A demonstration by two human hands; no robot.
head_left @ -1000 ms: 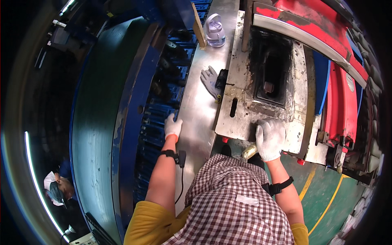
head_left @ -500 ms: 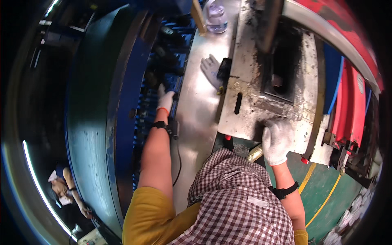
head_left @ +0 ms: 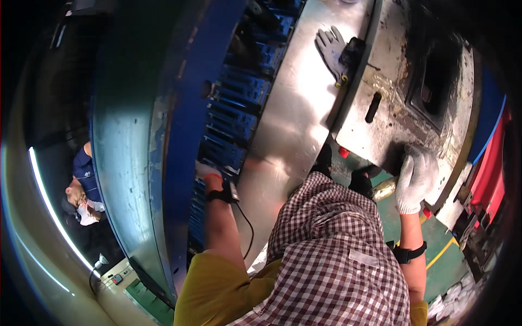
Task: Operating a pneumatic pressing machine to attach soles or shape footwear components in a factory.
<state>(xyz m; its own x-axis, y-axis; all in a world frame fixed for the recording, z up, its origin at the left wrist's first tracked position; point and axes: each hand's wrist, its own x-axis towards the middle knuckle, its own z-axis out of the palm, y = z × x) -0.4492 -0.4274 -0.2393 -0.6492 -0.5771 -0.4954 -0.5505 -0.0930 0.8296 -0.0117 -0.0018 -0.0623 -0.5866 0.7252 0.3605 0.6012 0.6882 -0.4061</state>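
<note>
White work gloves, black wristbands, yellow sleeves, and a checked apron.

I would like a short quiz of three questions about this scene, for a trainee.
1. True or false: the right hand wears a white glove and rests on the dirty metal plate.
2. Where does the spare grey glove lie? A) on the shiny steel surface B) on the green floor
3. The left hand reaches toward the ____ crates.

Key: 1 true; 2 A; 3 blue.

The left hand [head_left: 205,173], at nine o'clock, was largely hidden behind the blue rack [head_left: 228,125]. Whether its fingers gripped anything could not be told. The dark opening [head_left: 437,87] at two o'clock lay in shadow.
</note>
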